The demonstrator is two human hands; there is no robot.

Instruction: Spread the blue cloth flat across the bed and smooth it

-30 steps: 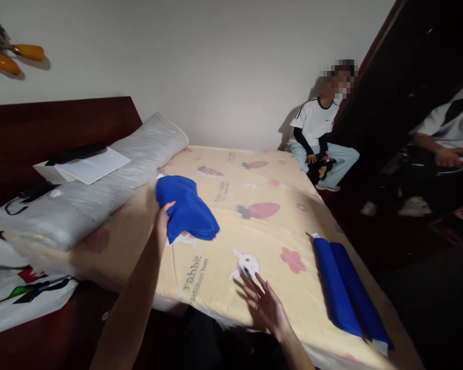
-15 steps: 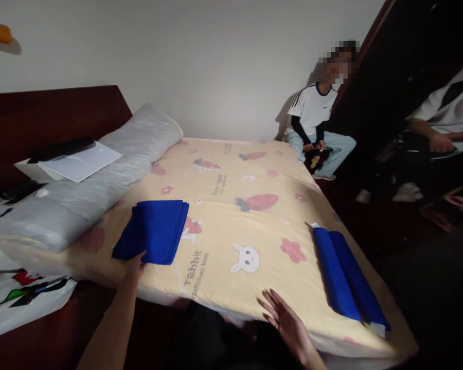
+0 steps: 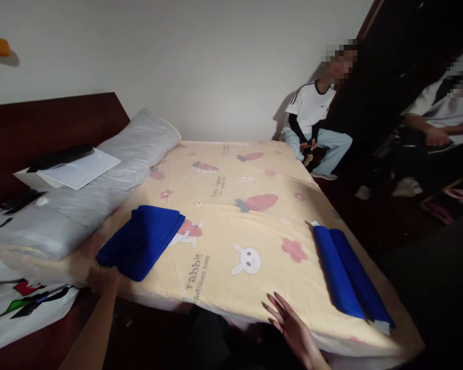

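Head view: rabbit-print bed (image 3: 224, 221); rolled grey bedding (image 3: 141, 149) along its left edge. Folded blue cloth stack (image 3: 141, 241) by the near edge, toward left corner. Two blue cloth rolls (image 3: 337, 275) side by side, right edge. Left hand (image 3: 104, 280) dim at stack's near side; grip, cannot tell. Right hand (image 3: 293, 324) at near edge, fingers spread, holding nothing.

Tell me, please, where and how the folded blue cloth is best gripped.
Probably pinch the folded blue cloth by its right edge, coming from the right: it lies flat, layers show stacked there, and the left hand is by its left corner.
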